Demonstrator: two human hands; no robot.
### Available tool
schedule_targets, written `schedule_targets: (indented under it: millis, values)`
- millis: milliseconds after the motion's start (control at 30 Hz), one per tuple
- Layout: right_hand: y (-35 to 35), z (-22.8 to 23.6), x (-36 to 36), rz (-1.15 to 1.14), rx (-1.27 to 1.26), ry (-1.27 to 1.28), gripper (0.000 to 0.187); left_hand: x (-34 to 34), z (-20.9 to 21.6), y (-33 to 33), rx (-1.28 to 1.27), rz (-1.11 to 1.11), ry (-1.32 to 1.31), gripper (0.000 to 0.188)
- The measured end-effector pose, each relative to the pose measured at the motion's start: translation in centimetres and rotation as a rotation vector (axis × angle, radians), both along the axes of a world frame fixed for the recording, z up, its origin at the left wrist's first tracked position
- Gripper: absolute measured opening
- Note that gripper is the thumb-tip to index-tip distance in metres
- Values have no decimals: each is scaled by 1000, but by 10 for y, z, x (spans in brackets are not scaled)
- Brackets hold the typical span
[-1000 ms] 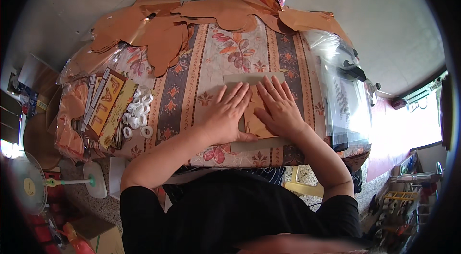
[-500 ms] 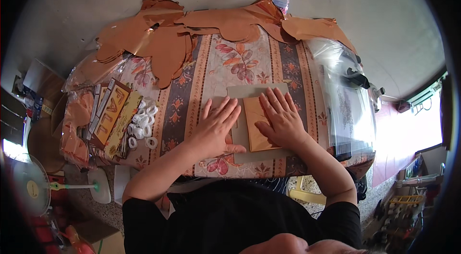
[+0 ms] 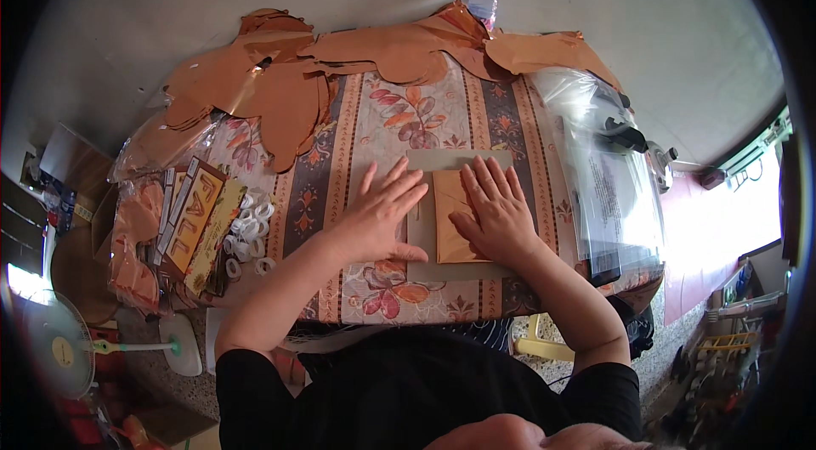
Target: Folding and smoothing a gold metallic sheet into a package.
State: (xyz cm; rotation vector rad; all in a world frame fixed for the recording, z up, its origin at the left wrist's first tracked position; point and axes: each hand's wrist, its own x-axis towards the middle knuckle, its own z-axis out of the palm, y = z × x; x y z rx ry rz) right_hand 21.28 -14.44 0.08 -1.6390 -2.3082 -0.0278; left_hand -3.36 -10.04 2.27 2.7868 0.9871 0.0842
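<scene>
My right hand lies flat on a folded orange-brown paper piece, fingers stretched out and pointing away from me. Under that piece is a grey board, whose far and left edges show around it. My left hand is spread wide beside the paper, its fingertips and thumb reaching over the board's left part. Nothing is held in it. Part of the paper is hidden beneath my right palm.
A patterned cloth covers the table. Brown paper cutouts line the far side, near a water bottle. White rings and printed cards lie left; clear plastic sleeves lie right. A fan stands at lower left.
The whole view has shifted slightly. Both hands keep nearly the same places, the right one still flat on the paper and the left one spread beside it.
</scene>
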Motion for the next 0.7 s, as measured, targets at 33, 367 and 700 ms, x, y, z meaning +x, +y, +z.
schedule_targets:
  millis: [33,367,700]
  values:
    - [0,0,0,-6,-3,0,73,0,3,2,66,-16,-84,96]
    - [14,-63,9,-9,-37,367,65,126,6,19,110,-359,-554,24]
    - [7,-27,4,55,317,-143,70,246,0,12,513,-566,-383,31]
